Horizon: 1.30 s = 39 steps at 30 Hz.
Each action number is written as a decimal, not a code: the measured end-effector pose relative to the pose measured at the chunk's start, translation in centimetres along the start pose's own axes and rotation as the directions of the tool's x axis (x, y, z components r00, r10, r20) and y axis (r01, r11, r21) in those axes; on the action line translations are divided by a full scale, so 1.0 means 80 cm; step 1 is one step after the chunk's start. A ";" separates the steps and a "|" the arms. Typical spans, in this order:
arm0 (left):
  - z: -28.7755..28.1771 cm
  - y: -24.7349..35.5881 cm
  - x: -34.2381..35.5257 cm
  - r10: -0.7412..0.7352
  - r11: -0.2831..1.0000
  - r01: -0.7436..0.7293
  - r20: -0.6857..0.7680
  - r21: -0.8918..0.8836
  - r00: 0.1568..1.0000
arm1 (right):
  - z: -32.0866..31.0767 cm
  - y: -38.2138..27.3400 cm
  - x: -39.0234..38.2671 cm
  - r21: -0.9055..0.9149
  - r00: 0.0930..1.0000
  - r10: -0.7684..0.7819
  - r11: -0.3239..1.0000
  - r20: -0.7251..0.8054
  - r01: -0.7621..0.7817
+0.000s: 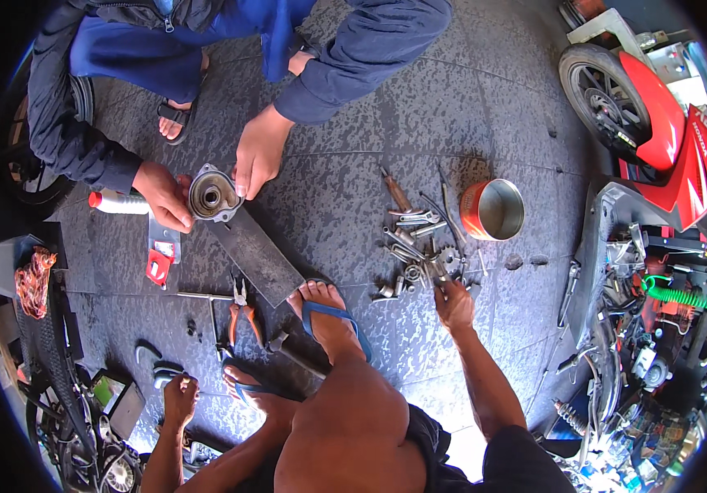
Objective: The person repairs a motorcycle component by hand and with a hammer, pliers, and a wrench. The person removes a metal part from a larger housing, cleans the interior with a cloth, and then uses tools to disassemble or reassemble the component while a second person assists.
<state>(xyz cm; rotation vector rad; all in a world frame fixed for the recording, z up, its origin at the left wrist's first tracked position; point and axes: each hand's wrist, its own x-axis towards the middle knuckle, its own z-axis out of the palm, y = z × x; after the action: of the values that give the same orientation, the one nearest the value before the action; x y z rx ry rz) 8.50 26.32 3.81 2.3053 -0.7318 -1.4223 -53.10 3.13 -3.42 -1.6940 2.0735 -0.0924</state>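
Note:
My right hand [455, 307] reaches into a pile of loose metal parts [407, 246] on the floor, its fingers drawn together at a small greyish piece I cannot make out. A toothed gear [450, 260] lies just beyond the fingertips. Low on the left, my left hand [179, 400] is closed beside my left foot; whatever it holds is hidden. Opposite me, a co-worker's two hands [258, 152] grip a round metal housing [212, 195] with a hole in its middle. Under it, a long metal bar [261, 256] lies slantwise, reaching my right foot.
Orange-handled pliers [244, 316], a T-handle wrench [205, 297] and a hammer [292, 353] lie by my feet. An open orange tin [499, 210] stands right of the pile. Red motorcycle bodywork [658, 131] and a partly stripped motorcycle [649, 329] line the right; another motorcycle [66, 386] is left.

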 end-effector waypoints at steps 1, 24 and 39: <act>0.000 -0.001 0.001 0.008 1.000 -0.008 0.005 0.005 1.000 | 0.004 -0.007 0.005 0.035 0.999 -0.046 0.998 -0.017 0.047; 0.024 0.086 -0.003 0.228 0.934 -0.229 0.037 0.275 0.973 | 0.030 -0.082 0.092 -0.016 0.808 -0.585 0.810 -0.068 0.586; 0.140 0.085 0.122 0.456 0.809 -0.195 -0.382 0.555 0.804 | 0.036 -0.226 0.025 0.441 0.684 -0.530 0.837 0.502 0.324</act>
<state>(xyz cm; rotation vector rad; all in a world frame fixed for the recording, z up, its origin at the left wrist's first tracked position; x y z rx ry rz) 0.40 14.96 -4.65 2.5578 -1.3656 -0.4539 -35.73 -2.45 -0.58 -1.6840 1.0854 -0.0202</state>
